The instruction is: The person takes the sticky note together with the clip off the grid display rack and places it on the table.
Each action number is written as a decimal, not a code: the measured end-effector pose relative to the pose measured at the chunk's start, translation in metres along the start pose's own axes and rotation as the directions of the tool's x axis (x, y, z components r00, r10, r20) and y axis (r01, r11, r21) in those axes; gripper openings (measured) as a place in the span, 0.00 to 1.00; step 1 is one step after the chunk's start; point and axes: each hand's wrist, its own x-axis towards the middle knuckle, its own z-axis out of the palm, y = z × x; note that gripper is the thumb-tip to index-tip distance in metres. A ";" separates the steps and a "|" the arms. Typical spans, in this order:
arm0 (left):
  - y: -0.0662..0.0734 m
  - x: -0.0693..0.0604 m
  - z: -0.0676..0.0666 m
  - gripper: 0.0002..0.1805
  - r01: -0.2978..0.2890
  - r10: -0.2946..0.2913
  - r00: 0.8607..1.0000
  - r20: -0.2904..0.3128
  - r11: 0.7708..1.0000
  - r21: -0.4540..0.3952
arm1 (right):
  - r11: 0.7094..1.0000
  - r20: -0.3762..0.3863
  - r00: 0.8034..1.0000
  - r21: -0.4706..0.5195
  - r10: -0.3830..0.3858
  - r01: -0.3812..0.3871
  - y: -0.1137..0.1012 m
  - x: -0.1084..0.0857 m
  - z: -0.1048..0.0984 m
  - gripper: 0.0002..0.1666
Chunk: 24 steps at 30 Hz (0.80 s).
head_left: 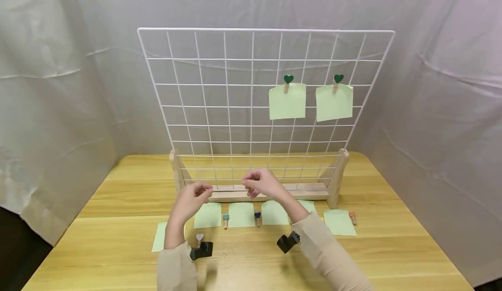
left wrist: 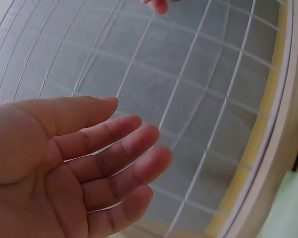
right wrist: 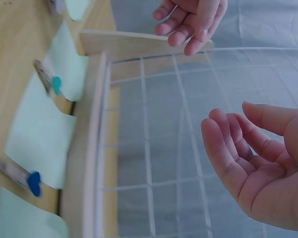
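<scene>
Both hands are raised in front of the lower part of a white wire grid [head_left: 251,125], apart from each other. My left hand [head_left: 191,200] is empty; in the left wrist view its fingers [left wrist: 134,173] are relaxed and slightly bent, palm showing. To its right is my right hand [head_left: 264,184], also empty, with loosely bent fingers [right wrist: 228,144] in the right wrist view. Two green notes [head_left: 287,103] [head_left: 334,103] hang on the grid's upper right, each under a clip with a dark green heart [head_left: 288,79] [head_left: 338,78].
Several green notes [head_left: 241,214] lie along the table [head_left: 117,238] before the grid's wooden stand [head_left: 336,180]. Between or beside them are clips with teal [head_left: 225,217], dark blue [head_left: 257,215], orange [head_left: 352,214] and pale [head_left: 199,237] hearts.
</scene>
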 end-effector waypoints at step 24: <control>0.063 0.043 0.026 0.08 -0.221 0.217 0.975 -0.056 0.973 -0.065 | 0.984 -0.167 0.970 -0.046 -0.175 0.170 -0.057 -0.010 -0.062 0.10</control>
